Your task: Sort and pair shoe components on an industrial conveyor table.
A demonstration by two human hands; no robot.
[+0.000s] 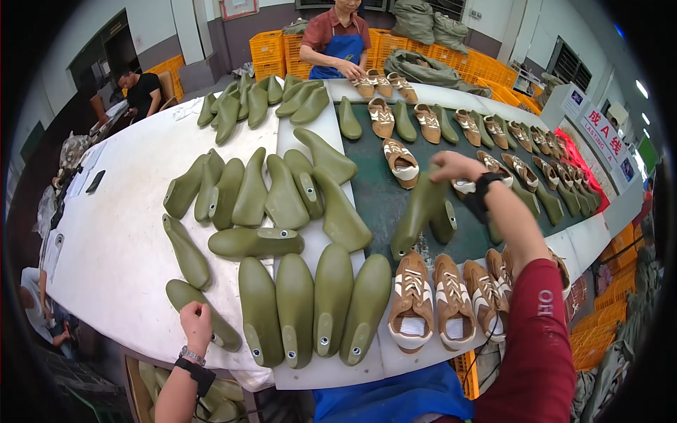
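Note:
My right hand (456, 167) grips the upper end of a green shoe last (417, 215), which stands tilted over the dark green conveyor. Close behind it, a second green last (443, 224) shows only in part. My left hand (196, 323) is closed over the edge of another green shoe last (216, 328) at the table's near left; its fingertips are hidden. Several green lasts (294, 310) lie in a row in front of me, with more lasts (252, 190) grouped behind them. To their right, brown and white sneakers (411, 299) line the near edge.
Sneakers and lasts alternate along the conveyor (377, 204). Across the white table (120, 211), a person in a blue apron (343, 53) touches sneakers. Another person (144, 95) sits at far left. Yellow crates (268, 49) stand behind, and a box of lasts (226, 402) sits below the near edge.

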